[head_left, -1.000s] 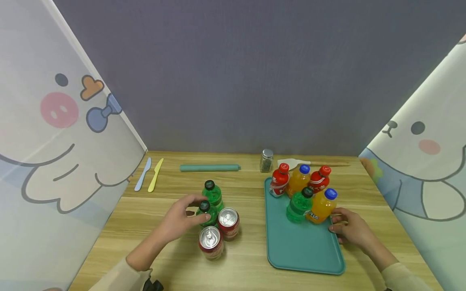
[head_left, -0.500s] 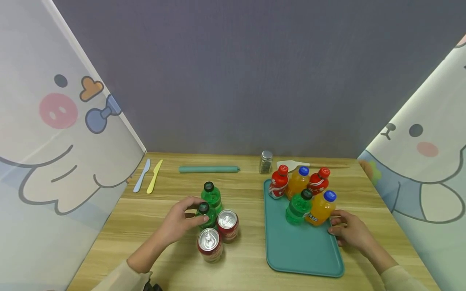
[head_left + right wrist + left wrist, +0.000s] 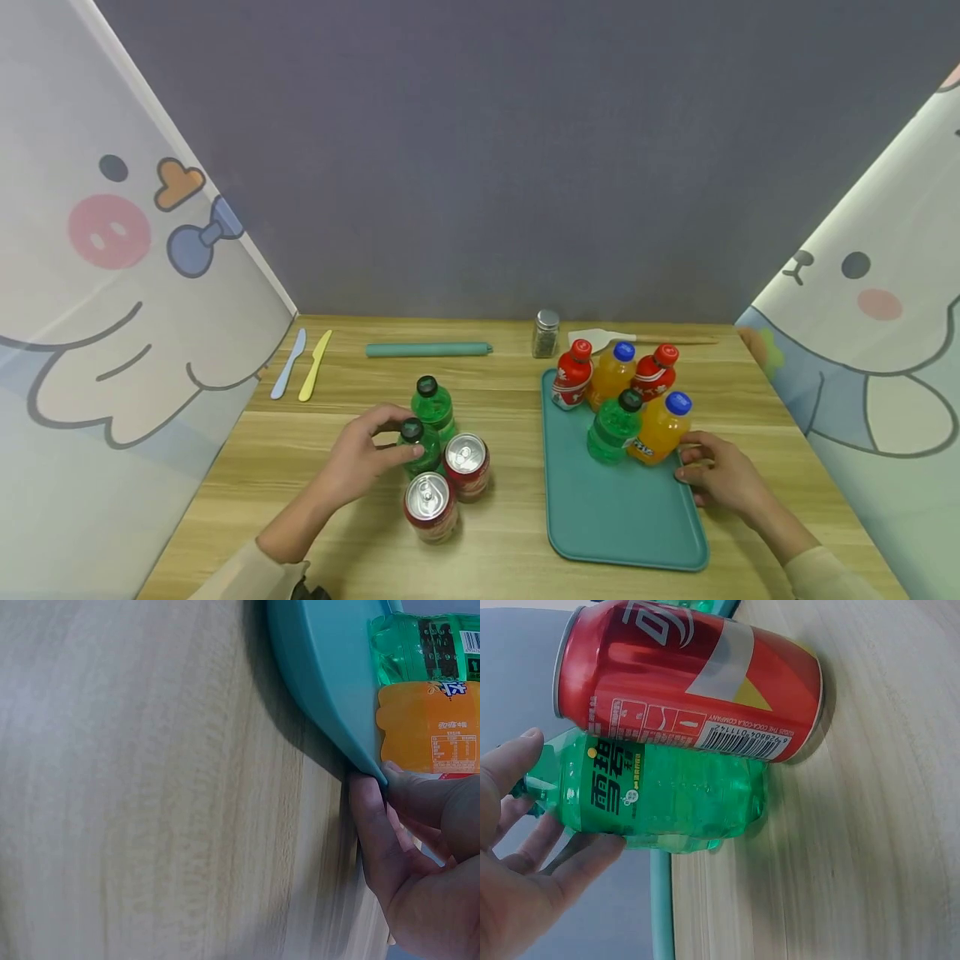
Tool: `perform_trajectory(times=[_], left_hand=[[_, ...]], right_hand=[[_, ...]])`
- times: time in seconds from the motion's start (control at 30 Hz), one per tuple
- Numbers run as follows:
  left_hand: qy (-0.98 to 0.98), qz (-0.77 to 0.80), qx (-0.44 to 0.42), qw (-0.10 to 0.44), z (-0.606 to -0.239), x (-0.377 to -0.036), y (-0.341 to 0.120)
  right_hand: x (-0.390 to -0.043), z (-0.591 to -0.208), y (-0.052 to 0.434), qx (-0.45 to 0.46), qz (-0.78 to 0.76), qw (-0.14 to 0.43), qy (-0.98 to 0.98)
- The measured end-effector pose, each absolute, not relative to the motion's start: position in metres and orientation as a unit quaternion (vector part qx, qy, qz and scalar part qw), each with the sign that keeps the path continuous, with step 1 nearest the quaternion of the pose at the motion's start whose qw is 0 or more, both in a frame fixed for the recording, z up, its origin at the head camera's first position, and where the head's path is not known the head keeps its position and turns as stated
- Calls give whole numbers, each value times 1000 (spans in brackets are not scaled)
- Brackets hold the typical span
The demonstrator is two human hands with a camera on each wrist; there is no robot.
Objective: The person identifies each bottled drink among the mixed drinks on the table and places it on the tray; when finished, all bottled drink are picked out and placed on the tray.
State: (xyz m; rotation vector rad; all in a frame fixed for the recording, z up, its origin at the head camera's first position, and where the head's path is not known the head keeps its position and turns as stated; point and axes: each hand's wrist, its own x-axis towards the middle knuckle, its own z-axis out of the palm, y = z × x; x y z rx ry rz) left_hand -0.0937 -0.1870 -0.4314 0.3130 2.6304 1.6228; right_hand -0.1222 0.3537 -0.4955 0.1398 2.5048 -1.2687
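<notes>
My left hand (image 3: 365,450) holds a small green soda bottle (image 3: 645,784) with a black cap, thumb on one side and fingers on the other. The bottle stands on the table among a second green bottle (image 3: 433,407) and two red soda cans, a nearer one (image 3: 431,517) and a farther one (image 3: 467,467). On the right, my right hand (image 3: 716,473) pinches the side rim of a teal tray (image 3: 337,705) between thumb and fingers. Toward the tray's far end stand a green bottle (image 3: 613,433), two orange soda bottles (image 3: 660,429) and two red bottles (image 3: 573,379).
Along the back of the table lie a blue knife (image 3: 288,364), a yellow knife (image 3: 315,367) and a teal cylinder (image 3: 429,349). A glass shaker (image 3: 546,335) and a white spatula (image 3: 600,337) with a wooden handle are behind the tray. Walls close off the back and both sides.
The green bottle in my left hand has shifted slightly left, away from the farther can. My right hand stays on the tray rim. The whole head view has drifted a little.
</notes>
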Motion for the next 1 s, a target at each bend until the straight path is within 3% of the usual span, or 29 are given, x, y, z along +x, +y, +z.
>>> perform_trajectory(times=[0.2,0.53,1.0], left_hand=[[860,500,102,-22,-427,-93,-192],[869,487,87,-32,-392,-92,-196],[878,453,134,-76,-346,-97,-188]], right_hand=[[-123,-495,354,48,-444,163,879],[-123,-496,355,53,-448,168,876],[-122,-495,354,51,-444,167,879]])
